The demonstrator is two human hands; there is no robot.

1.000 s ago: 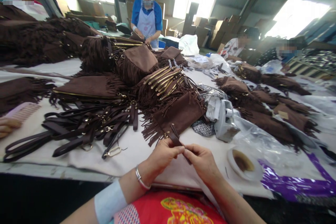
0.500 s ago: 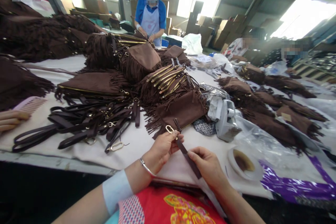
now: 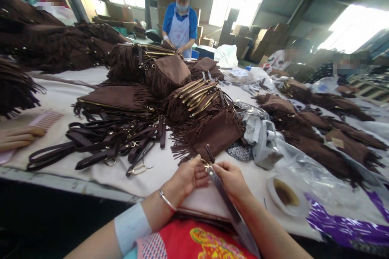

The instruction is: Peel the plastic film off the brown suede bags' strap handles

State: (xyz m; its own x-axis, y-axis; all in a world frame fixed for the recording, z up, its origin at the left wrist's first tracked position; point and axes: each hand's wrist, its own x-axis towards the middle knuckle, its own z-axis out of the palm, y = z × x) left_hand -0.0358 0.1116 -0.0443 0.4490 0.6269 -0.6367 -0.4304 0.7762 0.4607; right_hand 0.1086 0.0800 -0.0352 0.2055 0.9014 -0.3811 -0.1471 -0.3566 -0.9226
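Observation:
My left hand [image 3: 186, 179] pinches the gold metal clasp [image 3: 206, 164] at the upper end of a dark brown strap [image 3: 226, 196]. My right hand [image 3: 232, 178] grips that strap just below the clasp, thumb and fingers pressed together. From there the strap slants down towards my lap and the red, flower-patterned cloth [image 3: 182, 236]. Right beyond my fingers lies a brown fringed bag [image 3: 209, 131]. A heap of dark straps [image 3: 100, 139] with gold rings and hooks is to the left of my hands.
Another person's hand [image 3: 21, 137] by a pink comb [image 3: 48, 119] rests at the left. Fringed bags [image 3: 170, 68] are piled ahead. A grey tape dispenser [image 3: 266, 145], a roll of tape [image 3: 285, 194] and purple plastic [image 3: 337, 218] lie to the right. A person in blue [image 3: 180, 28] works opposite.
My right hand has moved up along the strap to just below the clasp. The left hand's lower fingers have opened out. The view has shifted slightly.

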